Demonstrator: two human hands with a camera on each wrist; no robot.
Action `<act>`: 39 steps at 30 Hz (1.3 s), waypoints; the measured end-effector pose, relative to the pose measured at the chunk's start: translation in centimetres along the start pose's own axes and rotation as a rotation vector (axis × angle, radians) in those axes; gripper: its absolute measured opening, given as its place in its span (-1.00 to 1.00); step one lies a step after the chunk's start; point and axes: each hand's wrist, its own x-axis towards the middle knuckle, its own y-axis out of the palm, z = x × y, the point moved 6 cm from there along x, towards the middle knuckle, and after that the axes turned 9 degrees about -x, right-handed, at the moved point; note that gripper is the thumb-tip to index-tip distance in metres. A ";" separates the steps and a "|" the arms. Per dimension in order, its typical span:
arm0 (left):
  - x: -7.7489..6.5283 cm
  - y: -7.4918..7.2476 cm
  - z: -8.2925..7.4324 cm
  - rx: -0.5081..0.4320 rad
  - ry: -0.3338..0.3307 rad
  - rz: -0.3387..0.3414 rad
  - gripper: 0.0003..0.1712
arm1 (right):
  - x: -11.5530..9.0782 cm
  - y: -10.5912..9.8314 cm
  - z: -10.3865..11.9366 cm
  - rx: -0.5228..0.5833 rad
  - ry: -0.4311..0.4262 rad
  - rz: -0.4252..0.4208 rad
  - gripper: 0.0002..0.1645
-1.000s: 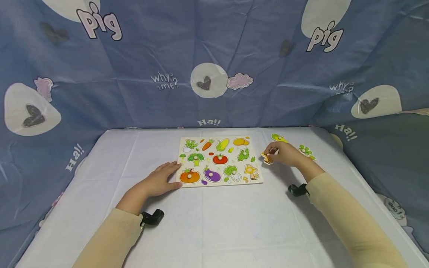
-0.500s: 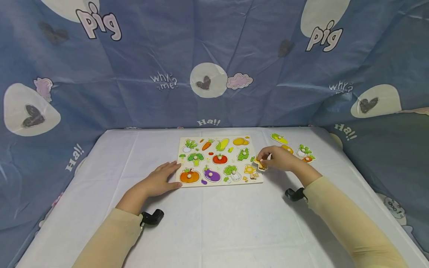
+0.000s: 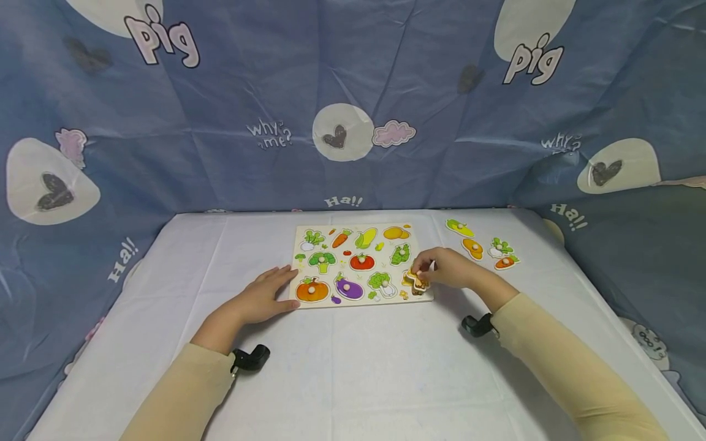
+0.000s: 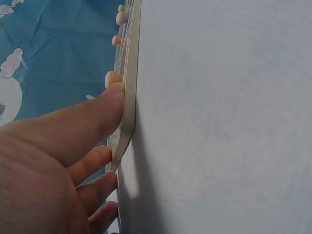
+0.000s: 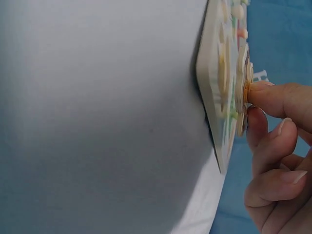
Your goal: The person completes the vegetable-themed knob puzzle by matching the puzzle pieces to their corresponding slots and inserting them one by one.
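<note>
A white puzzle board (image 3: 358, 304) printed with vegetables lies on the table; several slots hold knobbed pieces such as the pumpkin, eggplant and tomato. My left hand (image 3: 266, 297) rests at its near left corner, fingers fairly straight. In the left wrist view the thumb (image 4: 92, 119) presses the board's edge and the other fingertips touch its side. My right hand (image 3: 455, 268) pinches a mushroom puzzle piece (image 3: 417, 283) between thumb and fingers. That piece sits tilted over the printed mushroom slot at the near right corner. In the right wrist view, the mushroom piece (image 5: 241, 87) stands just off the board's face.
Right of the board lie loose pieces: a corn (image 3: 459, 228), a yellow-orange potato-like piece (image 3: 472, 248), a white radish with green leaves (image 3: 500, 247) and a carrot (image 3: 506, 263). A white cloth (image 3: 353, 373) covers the table. Blue printed fabric (image 3: 353, 79) hangs behind and at both sides.
My right hand has carried the mushroom piece left and nearer, from beside the board to over its near right corner. The potato-like piece and carrot have come into view. My left hand stayed put.
</note>
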 end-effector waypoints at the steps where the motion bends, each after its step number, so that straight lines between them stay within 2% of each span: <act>1: 0.0 0.0 0.1 0.002 0.004 0.000 -0.08 | 0.1 0.1 0.0 -0.002 -0.004 0.003 -0.87; 15: 0.1 0.2 0.3 0.012 0.013 -0.002 -0.08 | 0.7 1.5 0.4 -0.029 -0.021 0.044 -0.88; 32: 0.0 0.2 0.3 0.014 0.011 -0.003 -0.08 | 1.0 1.8 0.8 -0.012 -0.060 0.072 -0.89; 39: 0.0 0.1 0.1 0.013 0.007 -0.001 -0.08 | 1.0 1.9 0.5 0.001 -0.039 0.072 -0.89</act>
